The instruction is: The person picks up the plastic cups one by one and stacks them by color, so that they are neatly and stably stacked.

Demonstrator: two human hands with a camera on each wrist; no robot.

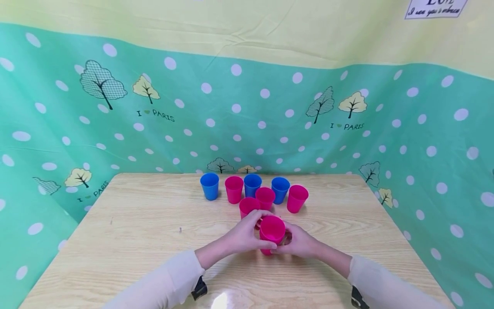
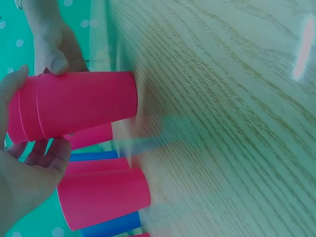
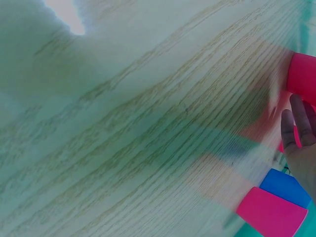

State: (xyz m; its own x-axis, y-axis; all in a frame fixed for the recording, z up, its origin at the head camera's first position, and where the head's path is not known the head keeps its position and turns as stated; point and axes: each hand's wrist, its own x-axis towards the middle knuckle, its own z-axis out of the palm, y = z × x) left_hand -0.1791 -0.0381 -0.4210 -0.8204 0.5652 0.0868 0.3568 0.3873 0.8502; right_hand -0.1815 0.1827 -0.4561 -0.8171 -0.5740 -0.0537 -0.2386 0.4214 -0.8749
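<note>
Left hand [image 1: 242, 237] and right hand [image 1: 302, 242] both grip the upright stack of nested pink plastic cups [image 1: 272, 230], near side of the group. Wide margin to the left and right edges of the wooden table [image 1: 135, 240]; far side is tight: single pink tapered cup [image 1: 248, 206] just beyond the stack, other pink and blue cups behind it, green dotted cloth [image 1: 235, 150] along the far edge. Near edge out of frame. Left hand partly hides that single cup. Right wrist view cuts off the stack; cup count and base contact unclear.
</note>
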